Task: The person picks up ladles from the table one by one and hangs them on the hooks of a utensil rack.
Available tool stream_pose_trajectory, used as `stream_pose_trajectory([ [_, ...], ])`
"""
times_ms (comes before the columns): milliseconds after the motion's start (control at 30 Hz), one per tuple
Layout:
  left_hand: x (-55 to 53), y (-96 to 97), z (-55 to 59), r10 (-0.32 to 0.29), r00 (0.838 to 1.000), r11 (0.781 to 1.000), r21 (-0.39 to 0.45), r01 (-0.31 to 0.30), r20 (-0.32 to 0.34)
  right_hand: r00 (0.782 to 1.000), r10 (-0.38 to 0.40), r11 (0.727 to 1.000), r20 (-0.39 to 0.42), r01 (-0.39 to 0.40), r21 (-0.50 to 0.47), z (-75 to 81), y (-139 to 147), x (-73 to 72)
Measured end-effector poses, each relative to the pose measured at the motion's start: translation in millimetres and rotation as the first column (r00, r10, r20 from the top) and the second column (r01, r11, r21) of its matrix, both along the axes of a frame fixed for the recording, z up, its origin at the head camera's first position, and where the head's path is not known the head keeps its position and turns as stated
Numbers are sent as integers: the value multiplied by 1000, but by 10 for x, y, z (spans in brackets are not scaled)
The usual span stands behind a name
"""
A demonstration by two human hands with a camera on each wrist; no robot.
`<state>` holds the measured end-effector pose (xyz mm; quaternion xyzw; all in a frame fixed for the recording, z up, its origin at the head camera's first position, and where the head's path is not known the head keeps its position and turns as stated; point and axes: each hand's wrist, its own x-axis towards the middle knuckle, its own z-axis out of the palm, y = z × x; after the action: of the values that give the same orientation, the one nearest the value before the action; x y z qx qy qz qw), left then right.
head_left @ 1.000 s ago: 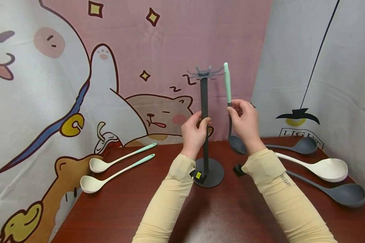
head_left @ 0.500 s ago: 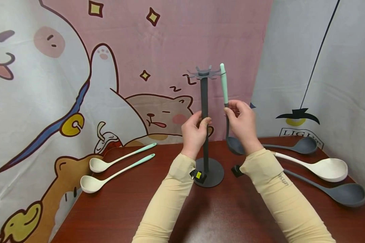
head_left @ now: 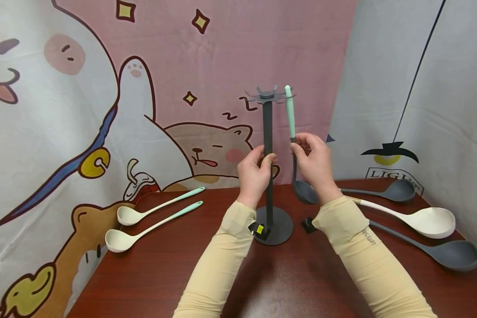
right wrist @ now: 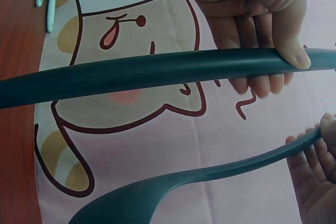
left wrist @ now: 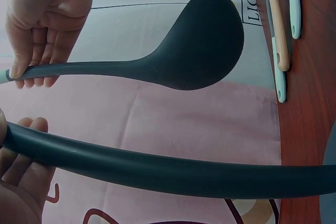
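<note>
In the head view my left hand (head_left: 255, 172) grips the dark grey post (head_left: 267, 128) of an upright utensil stand, thumb across its front. My right hand (head_left: 315, 161) pinches a grey ladle (head_left: 304, 192) at the neck, just below its mint green handle (head_left: 289, 110). The ladle hangs bowl down to the right of the post. Its handle tip overlaps the right side of the stand's hook ring (head_left: 267, 95). In the left wrist view the ladle bowl (left wrist: 202, 40) shows large, its neck between the right thumb and fingers. The right wrist view has the post (right wrist: 157, 72) crossing in front.
Two white ladles with mint handles, one (head_left: 129, 215) behind the other (head_left: 119, 240), lie at the left. To the right lie a grey ladle (head_left: 399, 191), a white one (head_left: 433, 222) and another grey one (head_left: 457, 255). The stand's round base (head_left: 282, 229) sits on the brown table (head_left: 155, 282).
My right hand has moved slightly left with the ladle, bringing its handle tip from beside the hook ring to overlapping it. My left hand keeps its hold on the post.
</note>
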<state>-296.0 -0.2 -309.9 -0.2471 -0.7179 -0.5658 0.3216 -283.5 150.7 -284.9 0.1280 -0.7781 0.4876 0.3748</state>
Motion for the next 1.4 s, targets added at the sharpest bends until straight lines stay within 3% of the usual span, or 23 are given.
stream_pose_trajectory([
  [667, -9, 4, -7, -2, 1000, 1000, 0, 2, 0, 998, 68, 998, 8, -68, -2, -39, -7, -9],
  [1400, -7, 3, -2, 2, 1000, 1000, -6, -2, -12, 997, 58, 997, 45, -61, 54, -57, -6, 5],
])
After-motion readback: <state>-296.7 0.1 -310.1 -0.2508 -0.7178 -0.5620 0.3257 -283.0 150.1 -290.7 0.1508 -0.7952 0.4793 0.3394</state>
